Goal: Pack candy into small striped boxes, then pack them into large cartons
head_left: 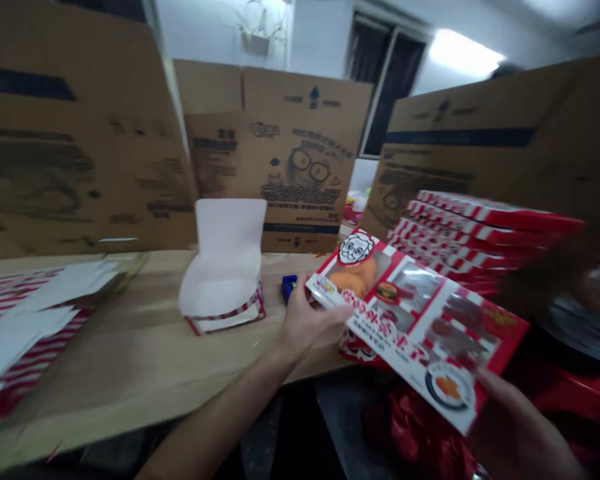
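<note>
A flat red-and-white box [415,327] with clear windows and a cartoon face is held tilted above the table's front right edge. My left hand [307,317] grips its left end, thumb on top. At the lower right corner, my right hand [520,413] holds the other end, fingers mostly hidden under it. Food-like shapes show through the windows. Just behind the box stands a stack of similar striped boxes [480,233]. Beside my left hand lies a small blue object [289,287], partly covered. Left of that, an open white carton [225,280] has its lid raised.
Flat striped card blanks [35,320] lie at the left of the wooden table [145,360]. Large brown cardboard panels [300,160] stand along the back and both sides. Below the table edge at right is crinkled red plastic [425,427]. A dark, blurred shape sits at the far right.
</note>
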`<action>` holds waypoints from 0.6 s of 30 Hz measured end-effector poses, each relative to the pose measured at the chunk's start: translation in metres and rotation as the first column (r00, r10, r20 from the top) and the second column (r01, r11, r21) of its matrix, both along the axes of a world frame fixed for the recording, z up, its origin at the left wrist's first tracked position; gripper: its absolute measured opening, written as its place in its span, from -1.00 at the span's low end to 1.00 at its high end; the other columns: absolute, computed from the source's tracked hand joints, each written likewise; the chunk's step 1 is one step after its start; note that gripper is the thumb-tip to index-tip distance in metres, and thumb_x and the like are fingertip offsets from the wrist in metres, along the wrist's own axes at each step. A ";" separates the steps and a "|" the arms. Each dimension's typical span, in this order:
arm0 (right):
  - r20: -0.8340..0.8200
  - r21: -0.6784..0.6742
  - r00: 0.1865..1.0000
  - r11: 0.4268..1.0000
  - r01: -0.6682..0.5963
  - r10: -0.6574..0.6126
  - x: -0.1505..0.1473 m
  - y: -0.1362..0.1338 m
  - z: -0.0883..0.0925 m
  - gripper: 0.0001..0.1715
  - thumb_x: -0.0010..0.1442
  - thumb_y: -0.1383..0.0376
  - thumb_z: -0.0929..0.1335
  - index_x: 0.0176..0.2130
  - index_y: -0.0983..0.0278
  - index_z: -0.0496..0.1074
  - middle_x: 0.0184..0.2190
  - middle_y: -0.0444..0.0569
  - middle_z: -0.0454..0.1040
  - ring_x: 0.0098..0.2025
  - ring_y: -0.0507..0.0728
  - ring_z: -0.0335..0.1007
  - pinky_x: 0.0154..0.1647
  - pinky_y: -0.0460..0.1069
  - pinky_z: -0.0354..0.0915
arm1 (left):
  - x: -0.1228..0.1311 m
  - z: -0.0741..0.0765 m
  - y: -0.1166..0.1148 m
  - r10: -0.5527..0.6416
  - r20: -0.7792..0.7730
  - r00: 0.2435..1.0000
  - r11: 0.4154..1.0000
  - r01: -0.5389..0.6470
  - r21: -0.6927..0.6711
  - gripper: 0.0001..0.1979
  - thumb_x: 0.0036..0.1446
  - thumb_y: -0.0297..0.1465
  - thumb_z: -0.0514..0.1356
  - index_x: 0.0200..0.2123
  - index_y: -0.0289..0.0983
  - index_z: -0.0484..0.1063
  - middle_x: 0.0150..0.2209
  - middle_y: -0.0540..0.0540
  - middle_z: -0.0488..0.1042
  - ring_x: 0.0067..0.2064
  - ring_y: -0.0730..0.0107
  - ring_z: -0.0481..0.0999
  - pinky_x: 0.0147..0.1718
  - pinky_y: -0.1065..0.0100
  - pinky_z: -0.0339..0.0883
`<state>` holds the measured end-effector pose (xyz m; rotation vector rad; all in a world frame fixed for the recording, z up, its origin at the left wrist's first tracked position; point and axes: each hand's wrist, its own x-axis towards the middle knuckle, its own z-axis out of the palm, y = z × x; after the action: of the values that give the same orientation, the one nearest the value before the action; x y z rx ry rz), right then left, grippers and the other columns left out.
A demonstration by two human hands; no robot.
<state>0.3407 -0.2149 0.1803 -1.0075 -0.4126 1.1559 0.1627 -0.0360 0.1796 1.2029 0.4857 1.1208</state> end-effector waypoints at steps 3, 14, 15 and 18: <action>-0.029 -0.136 0.998 0.989 -0.053 0.050 -0.028 0.002 -0.031 -0.11 -0.07 0.15 0.51 0.22 0.08 0.25 0.00 0.08 0.52 -0.03 0.44 0.48 -0.01 0.34 0.39 | -0.071 -0.032 -0.021 -0.029 -0.018 0.999 0.990 0.026 -0.138 -0.26 -0.25 -0.33 0.46 0.04 -0.22 0.28 -0.07 -0.14 0.54 -0.09 0.11 0.54 -0.11 0.19 0.43; 0.308 0.073 0.775 0.798 -0.598 0.552 -0.127 0.135 -0.122 0.15 -0.28 0.28 0.57 0.25 0.16 0.15 0.21 0.11 0.30 0.23 0.37 0.21 0.23 0.28 0.14 | -0.243 -0.123 -0.017 0.103 -0.200 0.974 0.923 -0.169 -0.346 -0.08 -0.17 -0.29 0.42 0.26 -0.14 0.10 0.12 -0.21 0.43 0.09 -0.06 0.46 0.05 0.02 0.36; 0.406 0.083 0.733 0.776 -0.625 0.547 -0.128 0.149 -0.127 0.19 -0.31 0.30 0.59 0.25 0.18 0.14 0.23 0.11 0.25 0.27 0.35 0.15 0.28 0.26 0.07 | -0.250 -0.122 -0.012 0.140 -0.234 0.962 0.945 -0.200 -0.258 0.00 -0.22 -0.30 0.44 0.29 -0.12 0.05 0.18 -0.19 0.36 0.15 -0.06 0.39 0.10 0.02 0.31; 0.549 0.019 0.600 0.709 -0.705 0.582 -0.129 0.179 -0.140 0.28 -0.37 0.34 0.62 0.27 0.18 0.11 0.26 0.11 0.20 0.32 0.29 0.04 0.32 0.22 -0.04 | -0.267 -0.123 0.000 0.187 -0.358 0.915 0.974 -0.219 -0.050 0.17 -0.33 -0.31 0.49 0.33 -0.11 -0.06 0.29 -0.19 0.19 0.26 -0.08 0.22 0.21 0.02 0.15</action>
<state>0.2119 -0.0359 0.0399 -0.9631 -1.4237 1.4284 -0.1038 -0.0357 0.0569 1.3009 0.9453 1.0471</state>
